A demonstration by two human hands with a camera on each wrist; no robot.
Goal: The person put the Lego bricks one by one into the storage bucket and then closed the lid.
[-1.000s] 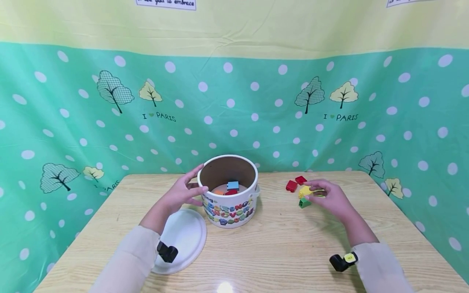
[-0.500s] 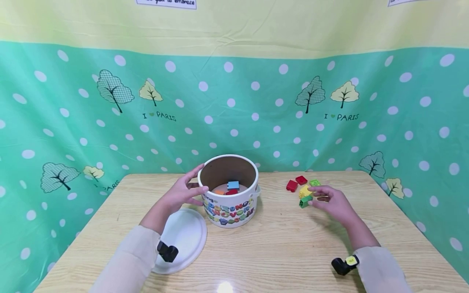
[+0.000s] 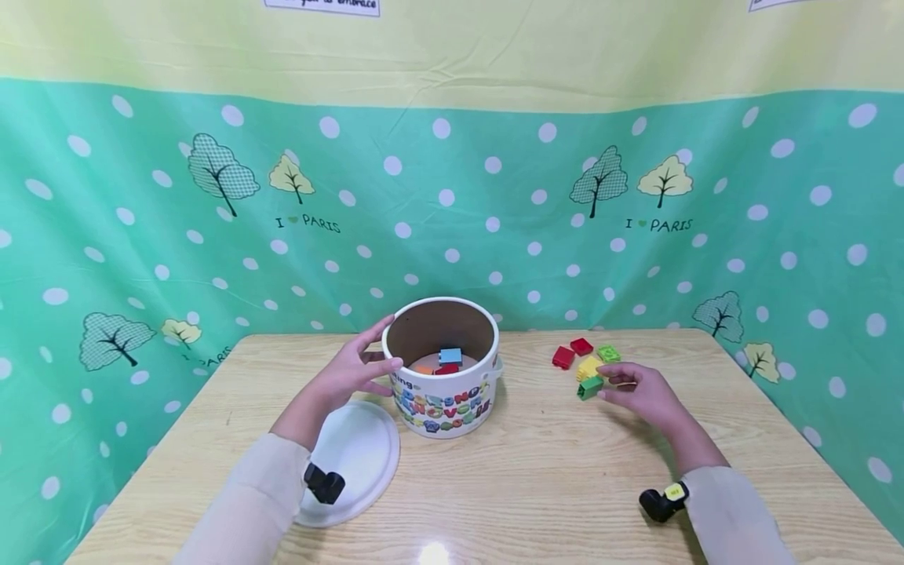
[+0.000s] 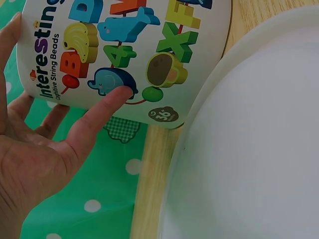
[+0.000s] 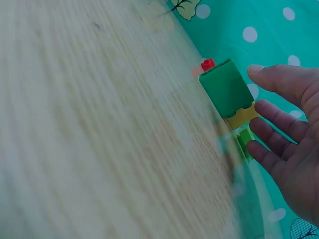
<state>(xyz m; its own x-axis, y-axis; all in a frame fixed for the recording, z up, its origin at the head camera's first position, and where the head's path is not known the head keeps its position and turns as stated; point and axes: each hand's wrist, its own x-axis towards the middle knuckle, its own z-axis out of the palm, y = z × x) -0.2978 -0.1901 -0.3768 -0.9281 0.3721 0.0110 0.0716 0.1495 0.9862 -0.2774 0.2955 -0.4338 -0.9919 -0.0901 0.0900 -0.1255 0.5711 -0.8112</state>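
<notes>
My left hand lies against the left side of a white toy bucket, fingers straight and spread. In the left wrist view its thumb touches the printed label. Inside the bucket are a light blue block, a red block and an orange piece. My right hand, fingers loosely bent and holding nothing, is beside a dark green building block and a yellow block. In the right wrist view the green block stands just off the fingertips.
Two red blocks and a light green block lie behind the yellow one. A round white lid rests on the table under the left forearm. A dotted curtain hangs behind the table.
My right hand has drawn slightly back toward the near right, uncovering the light green block; its thumb has come away from the dark green block. The left hand and bucket have stayed put.
</notes>
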